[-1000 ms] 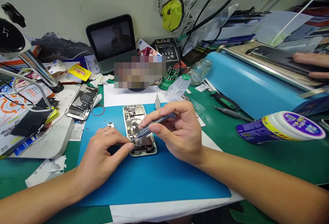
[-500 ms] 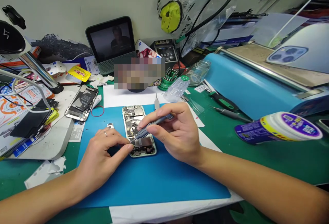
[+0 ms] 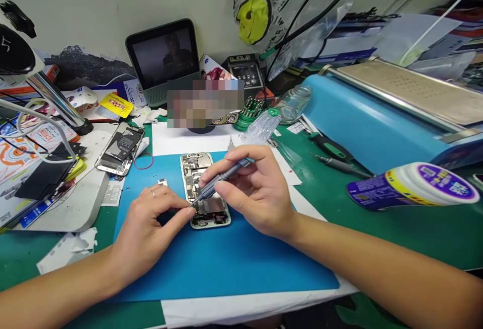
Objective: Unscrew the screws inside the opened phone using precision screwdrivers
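Note:
An opened smartphone [image 3: 207,208] lies on the blue mat [image 3: 234,263], its inner parts showing. My right hand [image 3: 260,193] is closed around a grey precision screwdriver [image 3: 222,178], slanted down to the left over the phone. The screwdriver's tip meets the fingertips of my left hand [image 3: 151,228] at the phone's left edge. Thumb and forefinger of that hand are pinched together there; whatever is between them is too small to make out. A small pale metal part [image 3: 162,182] rests on the mat just above my left hand.
Another opened phone [image 3: 119,149] lies at left beside a lamp stand [image 3: 62,100]. Behind are a screen device [image 3: 164,57], a green bit holder [image 3: 247,119] and a glass jar [image 3: 296,102]. At right stand a purple-and-white tub [image 3: 403,188] and a blue-covered machine [image 3: 362,117].
A pale phone with several camera lenses, at the upper right before, is out of view now. Both hands and the screwdriver stay almost in place; the view has shifted slightly.

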Demonstrator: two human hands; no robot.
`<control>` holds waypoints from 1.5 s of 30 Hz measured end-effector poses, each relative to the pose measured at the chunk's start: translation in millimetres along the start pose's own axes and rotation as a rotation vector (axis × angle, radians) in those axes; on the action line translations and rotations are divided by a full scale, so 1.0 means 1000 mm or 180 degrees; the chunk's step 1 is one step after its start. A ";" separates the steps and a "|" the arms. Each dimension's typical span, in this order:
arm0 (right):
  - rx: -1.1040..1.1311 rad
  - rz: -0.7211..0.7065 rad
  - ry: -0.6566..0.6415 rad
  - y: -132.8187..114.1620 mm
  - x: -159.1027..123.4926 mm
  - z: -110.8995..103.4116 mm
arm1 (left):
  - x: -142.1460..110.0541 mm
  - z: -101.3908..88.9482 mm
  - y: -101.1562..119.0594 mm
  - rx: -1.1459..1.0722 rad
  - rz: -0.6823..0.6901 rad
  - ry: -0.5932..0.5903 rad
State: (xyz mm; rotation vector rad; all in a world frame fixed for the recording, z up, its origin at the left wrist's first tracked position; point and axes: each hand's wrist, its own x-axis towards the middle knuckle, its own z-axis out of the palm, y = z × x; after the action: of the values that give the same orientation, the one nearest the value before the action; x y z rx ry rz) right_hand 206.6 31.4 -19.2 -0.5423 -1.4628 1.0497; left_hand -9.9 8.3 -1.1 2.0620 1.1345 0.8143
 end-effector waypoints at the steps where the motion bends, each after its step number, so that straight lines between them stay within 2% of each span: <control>1: -0.0005 0.0007 0.0012 0.000 0.000 0.000 | 0.000 0.000 0.000 -0.0002 -0.0002 0.0005; 14: -0.0141 -0.0065 0.0052 -0.001 0.001 -0.001 | -0.002 0.002 0.000 0.0085 -0.0060 0.0069; 16: -0.0203 -0.0168 0.0088 -0.002 0.002 -0.001 | -0.003 0.002 0.002 0.0105 -0.0123 0.0240; 18: -0.0314 -0.0359 0.0187 -0.003 0.003 -0.002 | -0.007 0.001 0.006 0.0216 0.0058 0.0506; 19: -0.0391 -0.0489 0.0249 -0.003 0.004 -0.003 | -0.009 0.001 0.008 0.0333 0.0331 0.0564; 20: -0.0486 -0.0631 0.0289 -0.003 0.004 -0.004 | -0.011 0.002 0.010 0.0487 0.0691 0.0508; 22: -0.0709 -0.0920 0.0212 -0.004 0.004 -0.006 | -0.018 0.004 0.014 0.0853 0.1417 0.0102; 24: -0.0977 -0.1172 -0.0109 -0.003 0.003 -0.008 | -0.024 0.007 0.016 0.1191 0.1758 -0.0344; 27: -0.1388 -0.1324 -0.0622 -0.003 0.001 -0.008 | -0.033 0.013 0.016 0.1598 0.1751 -0.0610; 30: -0.1610 -0.1255 -0.0853 -0.002 0.001 -0.007 | -0.036 0.017 0.014 0.1943 0.1572 -0.0762; 35: -0.1690 -0.1156 -0.0921 0.002 0.001 -0.005 | -0.036 0.019 0.014 0.2210 0.1290 -0.1087; 45: -0.1726 -0.1239 -0.0949 0.004 0.002 -0.005 | -0.036 0.020 0.012 0.2219 0.1239 -0.1212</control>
State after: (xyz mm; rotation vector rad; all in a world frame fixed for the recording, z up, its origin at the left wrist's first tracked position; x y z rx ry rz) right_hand 209.8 36.4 -22.2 -0.4594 -2.0381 0.4295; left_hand -4.7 -32.9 -10.8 2.9169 0.8793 0.1529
